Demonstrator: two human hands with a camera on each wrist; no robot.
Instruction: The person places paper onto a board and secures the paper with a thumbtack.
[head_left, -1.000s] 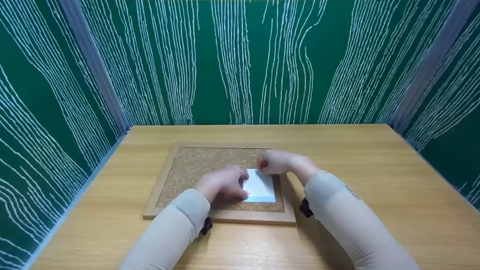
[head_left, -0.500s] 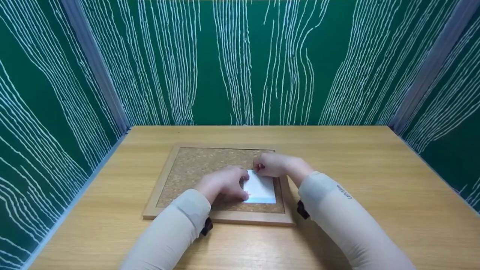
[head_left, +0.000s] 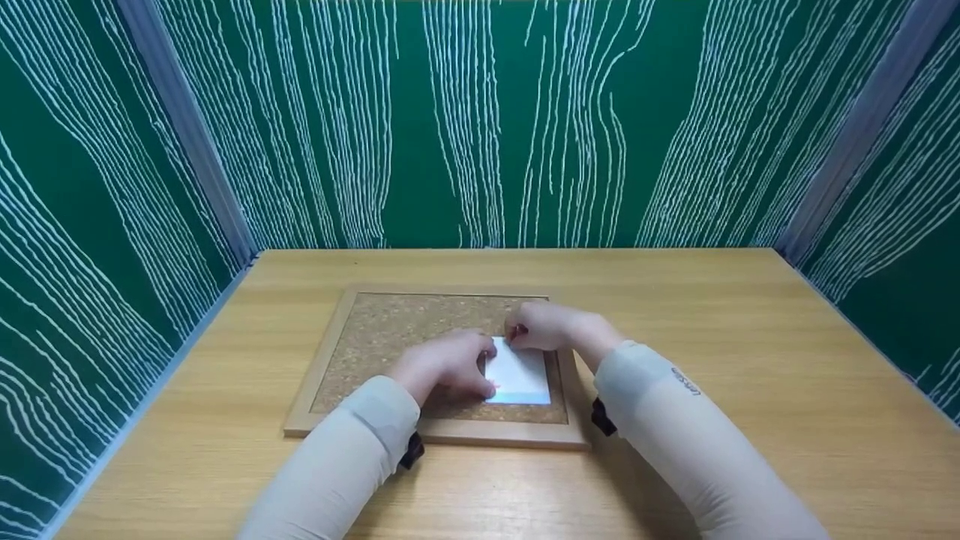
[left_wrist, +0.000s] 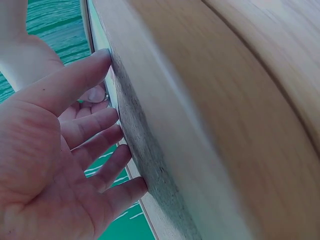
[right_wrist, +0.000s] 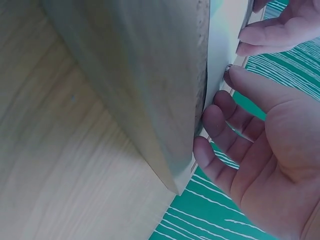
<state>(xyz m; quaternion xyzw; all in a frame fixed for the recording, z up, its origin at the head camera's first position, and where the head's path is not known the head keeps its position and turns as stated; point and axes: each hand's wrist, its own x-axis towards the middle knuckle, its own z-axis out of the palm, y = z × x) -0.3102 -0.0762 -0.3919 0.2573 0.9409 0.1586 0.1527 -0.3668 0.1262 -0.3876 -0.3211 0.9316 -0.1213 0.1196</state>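
A white paper sheet [head_left: 521,371] with a bluish lower band lies on the right part of a framed cork board [head_left: 405,319]. My left hand [head_left: 446,364] rests on the board, its thumb and fingertips pressing the sheet's left edge; in the left wrist view its fingers [left_wrist: 92,122] are spread and fairly straight. At the sheet's top edge my right hand [head_left: 546,328] has curled fingers. Its thumb presses a small shiny thumbtack [right_wrist: 228,68] against the paper, as the right wrist view shows. Most of the tack is hidden by the thumb.
The board's wooden frame [head_left: 502,433] lies on a wooden table [head_left: 712,315]. Green panels [head_left: 517,127] with white wavy lines stand behind the table and along both sides. A dark wrist device [head_left: 602,418] sits under the right sleeve.
My right hand has shifted slightly left along the sheet's top edge, its forearm following. The left hand and the sheet stay in place.
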